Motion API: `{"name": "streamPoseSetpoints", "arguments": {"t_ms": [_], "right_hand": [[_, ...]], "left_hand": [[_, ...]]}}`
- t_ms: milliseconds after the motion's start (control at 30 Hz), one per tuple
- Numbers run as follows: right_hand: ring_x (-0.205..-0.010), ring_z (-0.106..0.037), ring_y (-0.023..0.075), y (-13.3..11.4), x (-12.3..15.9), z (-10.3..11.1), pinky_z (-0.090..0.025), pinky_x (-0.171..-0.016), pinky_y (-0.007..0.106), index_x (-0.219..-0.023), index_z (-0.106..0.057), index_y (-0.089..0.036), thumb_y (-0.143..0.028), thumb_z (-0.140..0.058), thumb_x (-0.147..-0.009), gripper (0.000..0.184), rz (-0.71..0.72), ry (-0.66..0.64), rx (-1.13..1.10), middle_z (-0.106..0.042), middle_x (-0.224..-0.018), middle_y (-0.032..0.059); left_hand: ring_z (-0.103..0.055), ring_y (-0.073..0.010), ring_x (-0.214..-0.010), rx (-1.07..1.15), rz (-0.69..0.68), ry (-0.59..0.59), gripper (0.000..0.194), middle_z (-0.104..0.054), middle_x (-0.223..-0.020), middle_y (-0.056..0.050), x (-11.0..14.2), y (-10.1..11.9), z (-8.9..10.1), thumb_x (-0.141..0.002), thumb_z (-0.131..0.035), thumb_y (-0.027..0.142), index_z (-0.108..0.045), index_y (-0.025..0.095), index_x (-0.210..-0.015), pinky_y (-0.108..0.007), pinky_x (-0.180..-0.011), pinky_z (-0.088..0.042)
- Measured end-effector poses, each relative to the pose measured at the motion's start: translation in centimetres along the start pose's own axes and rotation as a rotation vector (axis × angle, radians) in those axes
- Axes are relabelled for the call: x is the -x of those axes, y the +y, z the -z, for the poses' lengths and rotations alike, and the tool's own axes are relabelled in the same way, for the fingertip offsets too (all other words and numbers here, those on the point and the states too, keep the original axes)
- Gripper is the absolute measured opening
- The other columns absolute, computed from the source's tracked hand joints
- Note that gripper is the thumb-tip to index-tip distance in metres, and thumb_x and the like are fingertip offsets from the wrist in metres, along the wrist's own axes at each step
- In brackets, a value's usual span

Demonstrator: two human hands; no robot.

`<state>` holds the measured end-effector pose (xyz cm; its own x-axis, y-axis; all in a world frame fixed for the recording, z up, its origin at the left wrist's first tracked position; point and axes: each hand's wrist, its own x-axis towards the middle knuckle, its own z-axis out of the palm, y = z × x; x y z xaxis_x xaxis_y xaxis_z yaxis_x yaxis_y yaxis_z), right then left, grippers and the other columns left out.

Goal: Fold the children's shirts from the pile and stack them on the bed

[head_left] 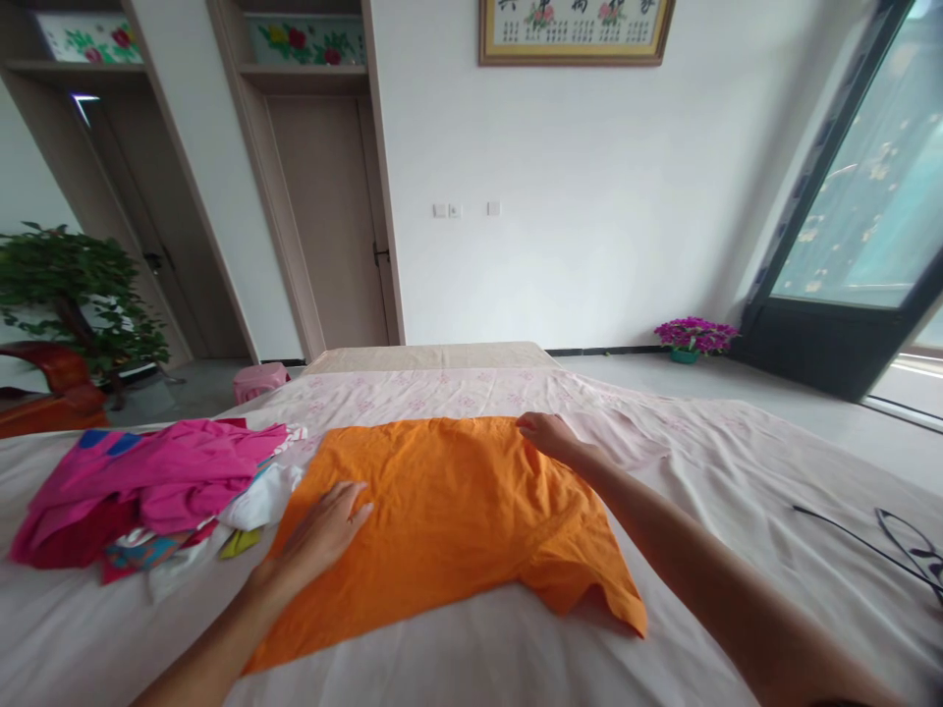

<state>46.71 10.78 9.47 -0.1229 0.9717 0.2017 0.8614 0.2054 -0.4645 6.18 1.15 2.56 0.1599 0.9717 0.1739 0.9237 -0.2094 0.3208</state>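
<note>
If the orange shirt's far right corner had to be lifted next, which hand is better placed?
Probably the right hand: its fingers are curled at that corner of the orange shirt. The left hand is open, over the shirt's left part.

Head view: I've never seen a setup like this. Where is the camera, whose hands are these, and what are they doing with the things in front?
There is no machine here. The single picture comes from a camera on a person's head, looking forward and down at their own bare hands. On a surface covered with pale cloth lies an orange shirt. The left hand rests on it with fingers spread; the right hand is curled at its far edge, seemingly pinching the fabric. A heap of clothes lies to the left, and glasses lie to the right.
</note>
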Motion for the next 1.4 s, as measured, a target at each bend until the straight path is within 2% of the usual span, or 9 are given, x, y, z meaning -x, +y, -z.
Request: {"name": "streamPoseSetpoints", "arguments": {"t_ms": [167, 300, 400, 600, 700, 833, 967, 1167, 1400], "right_hand": [[-0.115, -0.052, 0.0276, -1.0, -4.0, -2.6, -0.035, -0.094, 0.041, -0.12, -0.063, -0.017, -0.028, -0.051, -0.088, 0.036, -0.047, -0.043, 0.285, -0.061, -0.124, 0.0153], [-0.107, -0.054, 0.0293, -1.8, -5.1, -3.8, -0.036, -0.09, 0.04, -0.106, -0.067, -0.014, -0.027, -0.057, -0.083, 0.029, -0.038, -0.099, 0.355, -0.066, -0.111, 0.0176], [-0.103, -0.056, 0.0226, -2.8, -3.7, -3.8, -0.036, -0.086, 0.031, -0.098, -0.07, -0.019, -0.022, -0.047, -0.088, 0.025, 0.035, -0.119, 0.353, -0.068, -0.105, 0.0112], [-0.081, -0.061, 0.0179, -4.1, 2.1, -2.3, -0.034, -0.07, 0.025, -0.079, -0.07, -0.023, -0.036, -0.051, -0.089, 0.025, 0.469, -0.286, 0.279, -0.07, -0.083, 0.0036], [-0.07, -0.06, 0.0161, -3.5, 2.2, -1.5, -0.032, -0.062, 0.025, -0.079, -0.07, -0.021, -0.045, -0.043, -0.093, 0.038, 0.254, -0.218, 0.192, -0.069, -0.077, 0.0044], [-0.076, -0.063, 0.0171, -2.5, -0.9, -2.5, -0.037, -0.062, 0.024, -0.108, -0.067, -0.019, -0.041, -0.044, -0.093, 0.035, -0.072, -0.183, 0.062, -0.071, -0.094, 0.0086], [-0.059, -0.06, 0.0134, -3.2, -3.0, -5.0, -0.039, -0.055, 0.022, -0.12, -0.06, -0.015, -0.041, -0.054, -0.087, 0.042, -0.097, -0.317, 0.023, -0.07, -0.079, 0.0053], [-0.076, -0.062, 0.016, -6.6, -1.2, -6.6, -0.038, -0.063, 0.023, -0.087, -0.068, -0.02, -0.028, -0.058, -0.081, 0.015, 0.071, -0.339, 0.049, -0.069, -0.084, 0.003], [-0.086, -0.062, 0.0187, -9.7, 3.5, -6.9, -0.037, -0.061, 0.026, -0.108, -0.057, -0.023, -0.021, -0.05, -0.083, 0.027, 0.524, -0.171, 0.37, -0.057, -0.126, 0.0074]], "left_hand": [[-0.04, -0.0335, -0.135, -0.18, 0.082, 0.107, 0.056, -0.044, -0.145, -0.023, -0.6, -0.2, -3.6, -0.092, -0.036, 0.044, -0.051, 0.011, -0.135, -0.048, -0.111, -0.028], [-0.038, -0.0324, -0.136, -0.221, 0.058, 0.141, 0.055, -0.043, -0.146, -0.02, -0.3, -0.8, -4.2, -0.094, -0.035, 0.045, -0.051, 0.014, -0.137, -0.048, -0.112, -0.027], [-0.04, -0.0294, -0.135, -0.232, 0.057, 0.164, 0.052, -0.046, -0.145, -0.017, -0.3, -1.0, -4.3, -0.094, -0.037, 0.043, -0.052, 0.016, -0.135, -0.046, -0.112, -0.029], [-0.043, -0.0267, -0.132, -0.292, 0.043, 0.208, 0.046, -0.05, -0.142, -0.012, -0.5, -1.2, -4.9, -0.093, -0.04, 0.04, -0.055, 0.02, -0.132, -0.044, -0.111, -0.03], [-0.043, -0.0284, -0.132, -0.322, 0.038, 0.214, 0.047, -0.051, -0.141, -0.014, -0.5, -1.1, -5.0, -0.093, -0.041, 0.04, -0.055, 0.018, -0.132, -0.045, -0.11, -0.031], [-0.044, -0.0286, -0.131, -0.33, 0.033, 0.207, 0.047, -0.052, -0.14, -0.016, -0.5, -0.9, -4.8, -0.094, -0.039, 0.04, -0.055, 0.016, -0.132, -0.045, -0.11, -0.031], [-0.045, -0.0264, -0.131, -0.311, 0.038, 0.207, 0.045, -0.052, -0.14, -0.014, -0.4, -0.9, -4.6, -0.094, -0.04, 0.038, -0.055, 0.018, -0.132, -0.043, -0.11, -0.032], [-0.046, -0.0277, -0.13, -0.286, 0.022, 0.217, 0.046, -0.053, -0.139, -0.014, -0.4, -1.0, -4.5, -0.093, -0.041, 0.038, -0.056, 0.017, -0.131, -0.043, -0.11, -0.033], [-0.045, -0.0291, -0.131, -0.282, 0.019, 0.215, 0.047, -0.052, -0.139, -0.015, -0.4, -1.1, -4.7, -0.093, -0.04, 0.039, -0.055, 0.017, -0.132, -0.046, -0.11, -0.033]]}}
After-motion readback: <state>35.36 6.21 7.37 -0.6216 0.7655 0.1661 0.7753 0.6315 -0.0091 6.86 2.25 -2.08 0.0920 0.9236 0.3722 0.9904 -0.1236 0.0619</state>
